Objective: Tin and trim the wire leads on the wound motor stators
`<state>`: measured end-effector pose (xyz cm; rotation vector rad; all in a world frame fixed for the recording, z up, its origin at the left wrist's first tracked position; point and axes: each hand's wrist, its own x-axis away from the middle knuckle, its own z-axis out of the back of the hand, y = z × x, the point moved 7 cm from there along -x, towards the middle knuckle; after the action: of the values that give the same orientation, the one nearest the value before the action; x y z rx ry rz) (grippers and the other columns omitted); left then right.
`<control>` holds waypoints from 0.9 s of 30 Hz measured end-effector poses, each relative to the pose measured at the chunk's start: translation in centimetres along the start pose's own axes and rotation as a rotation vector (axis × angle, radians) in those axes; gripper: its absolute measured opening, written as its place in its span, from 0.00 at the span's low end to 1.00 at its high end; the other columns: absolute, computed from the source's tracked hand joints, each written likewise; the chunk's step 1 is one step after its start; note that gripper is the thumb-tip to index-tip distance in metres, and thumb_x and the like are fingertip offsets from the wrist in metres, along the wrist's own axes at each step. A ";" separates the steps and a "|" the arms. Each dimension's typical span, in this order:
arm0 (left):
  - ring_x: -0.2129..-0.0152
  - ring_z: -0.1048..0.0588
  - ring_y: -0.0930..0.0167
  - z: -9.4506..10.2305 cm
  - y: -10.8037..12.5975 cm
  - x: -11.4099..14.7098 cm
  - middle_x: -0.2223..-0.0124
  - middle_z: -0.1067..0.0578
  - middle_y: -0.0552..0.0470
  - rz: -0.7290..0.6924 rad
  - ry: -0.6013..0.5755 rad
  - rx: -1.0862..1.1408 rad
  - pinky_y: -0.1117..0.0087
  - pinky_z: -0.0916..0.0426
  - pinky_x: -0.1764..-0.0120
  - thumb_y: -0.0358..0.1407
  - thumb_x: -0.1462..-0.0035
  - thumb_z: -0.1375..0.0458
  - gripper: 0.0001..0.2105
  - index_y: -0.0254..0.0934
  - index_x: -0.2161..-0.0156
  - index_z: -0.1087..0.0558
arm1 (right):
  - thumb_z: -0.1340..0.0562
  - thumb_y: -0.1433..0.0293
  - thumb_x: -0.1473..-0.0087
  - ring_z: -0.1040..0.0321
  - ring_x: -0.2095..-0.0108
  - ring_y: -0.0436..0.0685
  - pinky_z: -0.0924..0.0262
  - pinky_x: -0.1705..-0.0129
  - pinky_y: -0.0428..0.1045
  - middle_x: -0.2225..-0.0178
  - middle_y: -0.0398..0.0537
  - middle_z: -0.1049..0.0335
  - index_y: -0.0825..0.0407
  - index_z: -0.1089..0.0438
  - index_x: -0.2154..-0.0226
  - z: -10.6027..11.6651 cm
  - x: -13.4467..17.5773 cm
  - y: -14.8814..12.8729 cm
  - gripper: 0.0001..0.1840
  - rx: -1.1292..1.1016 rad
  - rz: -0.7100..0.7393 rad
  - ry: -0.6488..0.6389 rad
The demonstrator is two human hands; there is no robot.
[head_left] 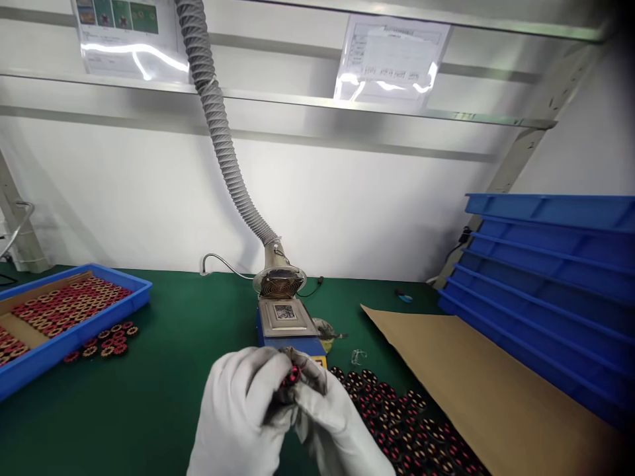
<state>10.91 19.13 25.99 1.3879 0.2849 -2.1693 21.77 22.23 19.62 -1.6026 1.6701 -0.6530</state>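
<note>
My left hand, in a white glove with darkened fingertips, is closed around a small red-and-black motor stator. From the other side my right hand, gloved the same way, pinches this stator too. Fingers cover most of the piece, so only its red part shows. Both hands are in front of a blue, metal-topped solder pot. To the right of my right hand lies a spread of loose stators, dark with red and tan faces.
On the left stands a blue tray with rows of stators; several loose stators lie beside it. A fume hose ends in a round hood over the pot. Cardboard and stacked blue trays occupy the right.
</note>
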 end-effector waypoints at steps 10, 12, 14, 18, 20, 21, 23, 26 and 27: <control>0.66 0.27 0.71 -0.6 -4.0 0.5 0.64 0.26 0.53 0.507 0.037 0.833 0.78 0.31 0.65 0.26 0.48 0.47 0.09 0.41 0.69 0.26 | 0.30 0.71 0.61 0.29 0.66 0.52 0.35 0.61 0.48 0.66 0.49 0.26 0.54 0.29 0.61 -2.7 1.4 0.3 0.20 -0.245 -0.192 -0.071; 0.65 0.27 0.71 0.0 -4.8 0.9 0.64 0.25 0.53 0.641 0.107 0.840 0.79 0.31 0.66 0.28 0.46 0.47 0.08 0.40 0.71 0.27 | 0.30 0.71 0.60 0.29 0.68 0.51 0.35 0.64 0.45 0.66 0.48 0.26 0.53 0.29 0.61 -2.7 1.6 0.5 0.20 -0.296 -0.227 -0.081; 0.62 0.27 0.69 0.2 -4.7 0.9 0.60 0.26 0.51 0.657 0.061 0.792 0.77 0.30 0.63 0.30 0.48 0.44 0.05 0.40 0.66 0.26 | 0.31 0.69 0.60 0.29 0.70 0.50 0.35 0.66 0.45 0.68 0.47 0.25 0.52 0.28 0.63 -2.6 1.6 0.6 0.17 -0.330 -0.221 -0.083; 0.56 0.30 0.66 -0.7 -2.8 0.2 0.52 0.30 0.50 0.472 -0.179 0.638 0.69 0.33 0.54 0.26 0.57 0.39 0.21 0.43 0.55 0.30 | 0.33 0.65 0.58 0.30 0.70 0.52 0.35 0.66 0.48 0.69 0.46 0.26 0.51 0.27 0.67 -2.2 1.5 0.6 0.12 -0.349 -0.161 -0.045; 0.59 0.29 0.67 -0.7 -2.5 -0.1 0.55 0.28 0.50 0.418 -0.136 0.663 0.70 0.32 0.56 0.26 0.54 0.40 0.16 0.42 0.58 0.28 | 0.32 0.65 0.58 0.30 0.71 0.51 0.35 0.65 0.48 0.70 0.45 0.26 0.51 0.27 0.68 -2.3 1.5 1.0 0.12 -0.342 -0.177 -0.038; 0.60 0.28 0.68 -0.6 -2.6 -0.2 0.58 0.27 0.50 0.409 -0.096 0.696 0.72 0.31 0.57 0.26 0.52 0.41 0.12 0.41 0.61 0.27 | 0.32 0.66 0.58 0.30 0.71 0.50 0.35 0.64 0.47 0.70 0.45 0.26 0.52 0.28 0.67 -2.3 1.6 1.2 0.12 -0.335 -0.194 -0.034; 0.62 0.28 0.69 -0.5 -3.2 -0.1 0.63 0.25 0.52 0.439 -0.033 0.767 0.74 0.31 0.60 0.25 0.51 0.43 0.09 0.40 0.66 0.26 | 0.32 0.68 0.58 0.30 0.71 0.49 0.36 0.64 0.46 0.70 0.46 0.26 0.53 0.28 0.65 -2.3 1.6 1.5 0.14 -0.310 -0.222 -0.020; 0.64 0.26 0.66 -0.1 -5.1 0.5 0.70 0.24 0.52 0.584 0.113 0.902 0.74 0.29 0.64 0.25 0.52 0.43 0.07 0.38 0.72 0.25 | 0.31 0.70 0.59 0.29 0.70 0.50 0.35 0.66 0.45 0.70 0.48 0.27 0.56 0.29 0.63 -2.6 1.6 1.8 0.17 -0.297 -0.254 -0.042; 0.66 0.25 0.65 0.1 -5.7 0.8 0.70 0.24 0.51 0.632 0.181 0.947 0.73 0.28 0.66 0.26 0.53 0.43 0.06 0.37 0.73 0.25 | 0.31 0.70 0.59 0.30 0.71 0.49 0.35 0.67 0.45 0.71 0.47 0.27 0.56 0.30 0.63 -2.7 1.6 1.8 0.17 -0.307 -0.252 -0.058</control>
<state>7.40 23.57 24.73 1.8022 -1.1090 -1.6450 18.57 20.48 19.66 -2.0535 1.5977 -0.4822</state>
